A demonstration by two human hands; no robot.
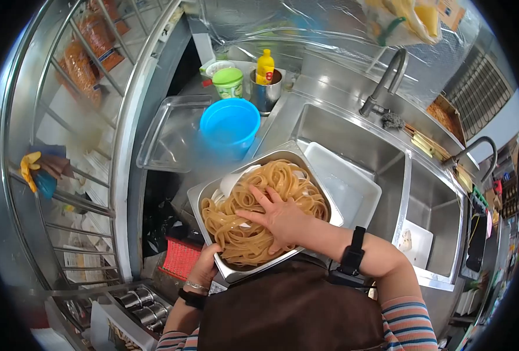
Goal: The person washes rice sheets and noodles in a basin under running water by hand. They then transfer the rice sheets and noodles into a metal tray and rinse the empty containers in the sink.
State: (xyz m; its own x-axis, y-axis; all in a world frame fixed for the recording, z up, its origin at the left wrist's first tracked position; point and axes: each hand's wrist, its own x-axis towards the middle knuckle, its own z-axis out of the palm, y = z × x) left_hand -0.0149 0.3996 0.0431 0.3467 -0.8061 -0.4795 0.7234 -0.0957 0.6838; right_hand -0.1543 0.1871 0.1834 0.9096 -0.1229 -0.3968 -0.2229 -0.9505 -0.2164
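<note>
A rectangular steel pan (229,274) full of wide brown noodles (236,234) is tilted in front of my apron. My left hand (201,268) grips its near left corner, thumb over the rim and the other fingers hidden below. On top of the noodles lies my right hand (284,221), fingers spread and partly in among the strands. A white cup-like piece (231,183) sticks out of the noodles near the far left side. Just past the pan's right side, a white tray (353,196) sits in the sink.
Beyond the pan stands a blue bucket (230,126), with a clear plastic lid or tray (169,137) left of it. A green-lidded tub (228,83) and a yellow bottle (265,67) are behind. Right is a double steel sink (353,131) with a faucet (385,82); metal racks (78,199) line the left.
</note>
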